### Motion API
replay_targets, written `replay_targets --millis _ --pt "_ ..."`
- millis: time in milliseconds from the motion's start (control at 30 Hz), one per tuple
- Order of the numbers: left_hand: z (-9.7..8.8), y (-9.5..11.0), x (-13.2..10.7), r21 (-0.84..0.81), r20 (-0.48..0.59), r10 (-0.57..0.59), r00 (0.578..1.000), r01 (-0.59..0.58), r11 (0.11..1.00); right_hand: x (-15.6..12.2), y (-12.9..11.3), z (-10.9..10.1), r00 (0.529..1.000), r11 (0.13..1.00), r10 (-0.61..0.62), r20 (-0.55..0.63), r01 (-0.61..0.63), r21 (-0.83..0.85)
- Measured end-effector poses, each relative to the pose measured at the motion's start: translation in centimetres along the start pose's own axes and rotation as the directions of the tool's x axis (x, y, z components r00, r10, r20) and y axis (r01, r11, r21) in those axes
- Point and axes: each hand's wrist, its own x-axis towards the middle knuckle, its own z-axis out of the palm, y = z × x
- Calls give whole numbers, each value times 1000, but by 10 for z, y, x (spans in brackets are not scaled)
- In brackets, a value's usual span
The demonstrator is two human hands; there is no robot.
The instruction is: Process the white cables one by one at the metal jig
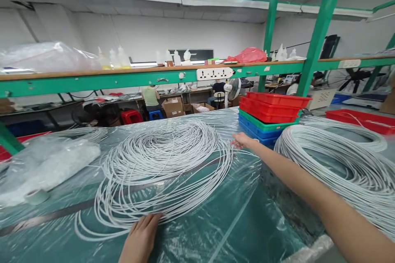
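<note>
white cable (154, 164) lies coiled on the tabletop (191, 240) between the left hand (140, 234), curled at its near loops, and the right hand (242, 140), by its right edge, grip unclear on both, seemingly arranging loops, which next calls for steadying loose strands.

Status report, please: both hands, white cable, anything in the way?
Left hand at near edge of white cable coil; right hand at its right edge, both grips unclear. Coil loosely spread. Stacked trays near right hand.

White cable coil (163, 162), loosely wound, lying flat on the plastic-covered table (237, 226), near-side loops (106, 199) splayed outward
</note>
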Motion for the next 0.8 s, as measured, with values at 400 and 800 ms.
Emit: replay_targets --millis 400,800 --pt "0 55 35 -67 -89 148 985 -155 986 -34 37 -114 954 711 -227 -196 24 -703" --pt "-27 98 -43 -68 -154 83 985 -94 993 -47 80 -119 951 505 -240 -195 -50 -862"
